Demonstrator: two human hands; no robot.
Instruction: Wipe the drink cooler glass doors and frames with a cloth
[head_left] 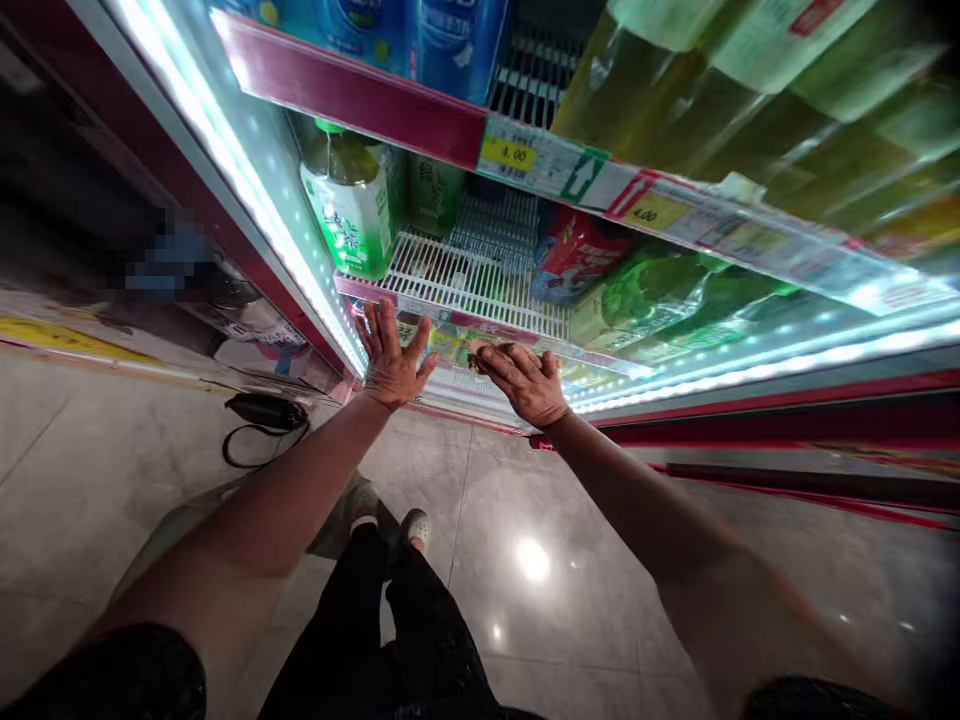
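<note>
The white wire shelf [457, 280] held a green-capped bottle [349, 215] at ten o'clock, a green container [435, 195] at eleven, a red-and-blue pack [581, 250] at three and green bottles [656, 300] at four.

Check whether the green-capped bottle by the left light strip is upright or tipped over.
Upright: the bottle has its cap uppermost and its base on the wire rack.

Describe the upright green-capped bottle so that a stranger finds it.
In the open cooler, find the bright white light strip at left. Beside it, on the white wire shelf, stands a white-and-green labelled plastic bottle. It alone there shows a green cap.
</note>
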